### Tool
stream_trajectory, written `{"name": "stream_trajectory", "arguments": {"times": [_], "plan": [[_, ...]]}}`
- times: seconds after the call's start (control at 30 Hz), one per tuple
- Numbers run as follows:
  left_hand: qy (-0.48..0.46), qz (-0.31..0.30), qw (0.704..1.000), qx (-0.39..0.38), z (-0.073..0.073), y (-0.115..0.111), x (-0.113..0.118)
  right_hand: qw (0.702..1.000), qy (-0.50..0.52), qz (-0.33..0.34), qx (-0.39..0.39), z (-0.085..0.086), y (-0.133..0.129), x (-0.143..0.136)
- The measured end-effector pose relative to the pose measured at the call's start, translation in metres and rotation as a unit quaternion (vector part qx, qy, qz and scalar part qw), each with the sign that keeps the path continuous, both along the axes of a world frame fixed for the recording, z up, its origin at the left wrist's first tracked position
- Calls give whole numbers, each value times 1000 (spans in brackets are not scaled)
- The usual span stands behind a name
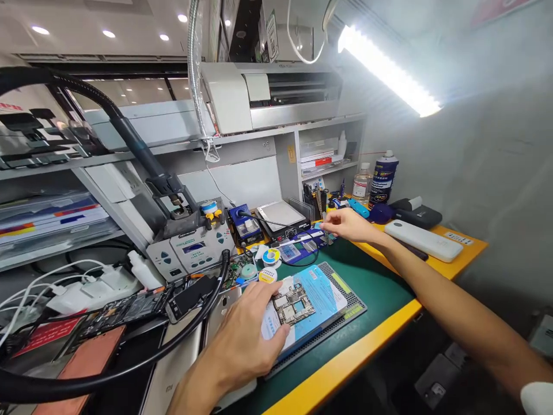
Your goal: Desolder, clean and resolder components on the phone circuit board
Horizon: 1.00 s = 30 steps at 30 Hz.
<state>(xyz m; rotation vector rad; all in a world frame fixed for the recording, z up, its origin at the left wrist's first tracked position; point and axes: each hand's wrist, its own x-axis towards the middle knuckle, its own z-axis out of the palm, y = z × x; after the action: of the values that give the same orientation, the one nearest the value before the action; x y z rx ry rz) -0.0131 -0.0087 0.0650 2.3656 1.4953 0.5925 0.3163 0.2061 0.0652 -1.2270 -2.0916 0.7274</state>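
Observation:
My left hand [248,331] grips the left end of a thick blue box [328,294] printed with a circuit board picture, thumb on the near side and fingers over the top. The box lies on a grey perforated mat [356,305] on the green work surface. Farther back, my right hand [345,223] is pinched closed beside the tool holder. A thin metallic piece [327,233] shows just below its fingertips; whether they hold it I cannot tell. Blue packets and a phone-sized item [290,252] lie left of this hand.
A soldering station [194,253] stands at the left, its black hose [173,349] looping over phones in front. Solder spools [271,256] sit mid-table. A spray can [382,180], a bottle [361,181] and a white power bank [423,239] are at the right. A bright lamp [389,69] hangs above.

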Motion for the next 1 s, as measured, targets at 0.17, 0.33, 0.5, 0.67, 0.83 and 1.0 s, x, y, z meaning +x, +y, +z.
{"name": "stream_trajectory", "arguments": {"times": [0.17, 0.33, 0.5, 0.67, 0.83, 1.0], "plan": [[3, -4, 1000, 22, 3, 1, 2, 999, -31, 14, -40, -3, -4, -10], [3, -1, 999, 35, 2, 3, 2, 996, 49, 31, -72, 5, -9, -6], [-4, 3, 999, 51, -4, 2, 0, 972, 162, 111, -130, 0, -30, -18], [-12, -6, 997, 78, -8, 3, -1, 936, 203, 194, -214, -17, -58, -40], [-11, -13, 994, 107, -12, 4, 0, 919, 224, 210, -249, -13, -77, -48], [-3, -14, 993, 117, -13, 2, 0, 917, 231, 188, -266, -4, -89, -55]]}}
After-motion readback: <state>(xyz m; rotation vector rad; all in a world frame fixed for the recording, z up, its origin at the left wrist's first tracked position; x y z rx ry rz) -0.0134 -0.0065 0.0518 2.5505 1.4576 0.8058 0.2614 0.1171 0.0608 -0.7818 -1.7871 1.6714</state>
